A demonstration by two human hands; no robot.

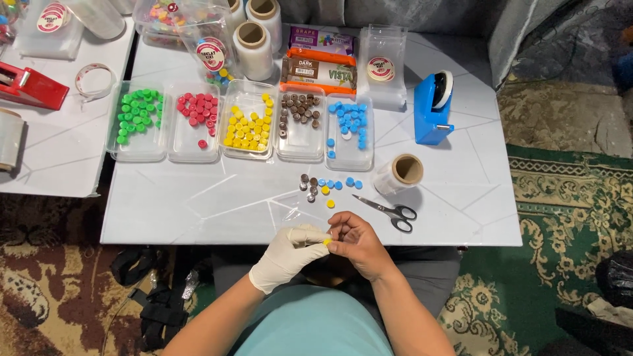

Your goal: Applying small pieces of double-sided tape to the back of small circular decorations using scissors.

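My left hand [288, 254] wears a white glove and meets my bare right hand [353, 242] at the table's near edge. Between the fingertips of both hands sits a small yellow round piece [326, 242]; a clear plastic wrapper [290, 215] lies just above the left hand. Ahead of my hands, several loose brown, blue and yellow round pieces [321, 187] lie on the white table [198, 204]. A row of clear trays holds sorted pieces: green [137, 113], red [198, 112], yellow [248, 128], brown [298, 109] and blue [349, 118].
Scissors [390, 211] lie right of my hands, beside a roll of clear film [399, 173]. A blue tape dispenser [432, 109] stands at the right. Chocolate bar packages [320, 59], more film rolls [254, 46] and clear containers fill the back. A red dispenser [26, 86] sits on the left table.
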